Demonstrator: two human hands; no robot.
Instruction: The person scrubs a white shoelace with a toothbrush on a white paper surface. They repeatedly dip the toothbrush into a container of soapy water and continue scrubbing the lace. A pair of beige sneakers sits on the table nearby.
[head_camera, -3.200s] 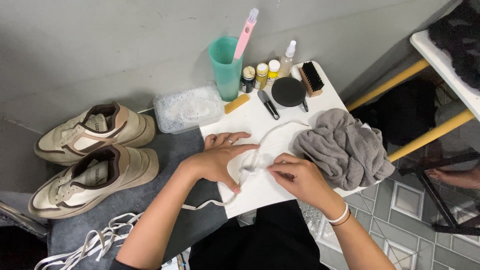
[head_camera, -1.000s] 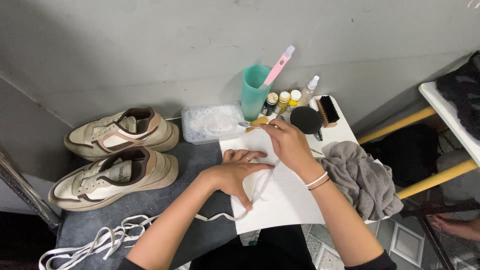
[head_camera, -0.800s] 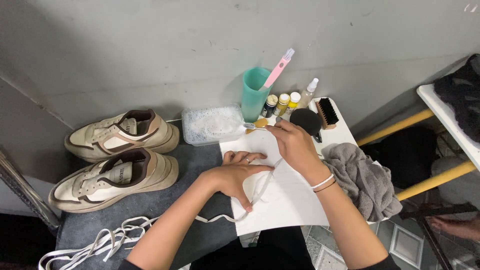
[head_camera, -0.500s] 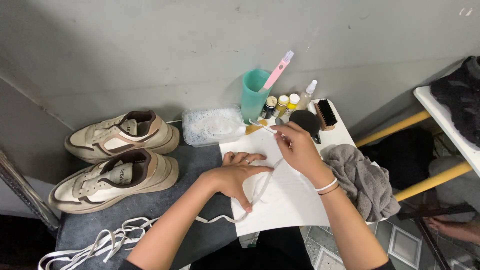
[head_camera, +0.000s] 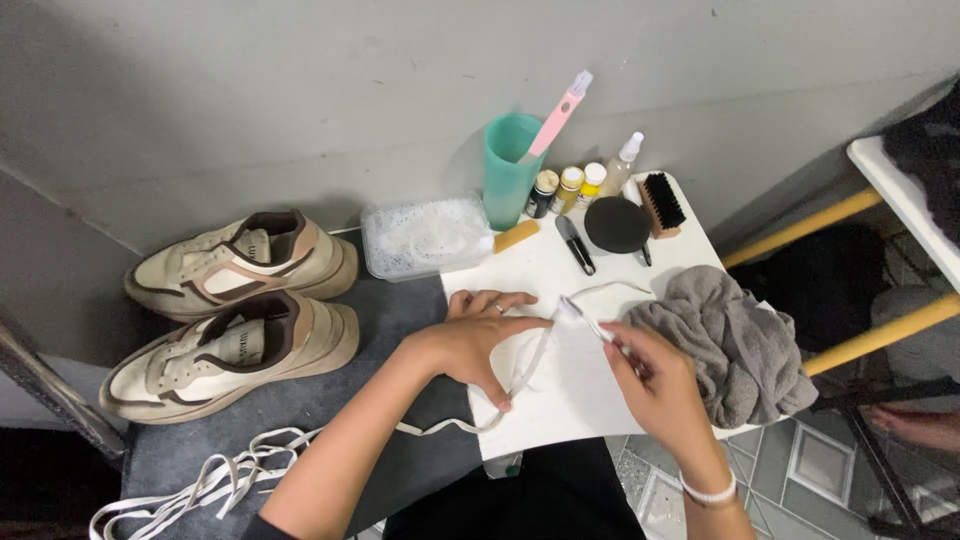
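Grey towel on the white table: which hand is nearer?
Right. The right hand, holding a small brush, sits right beside the grey towel. The left hand presses a white shoelace farther left, apart from it.

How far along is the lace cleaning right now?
Done: both sneakers stand unlaced by the wall, and a heap of laces lies on the grey mat. In hand: the left hand pins one white lace on the white board while the right hand holds a small brush to it. Left: that heap.
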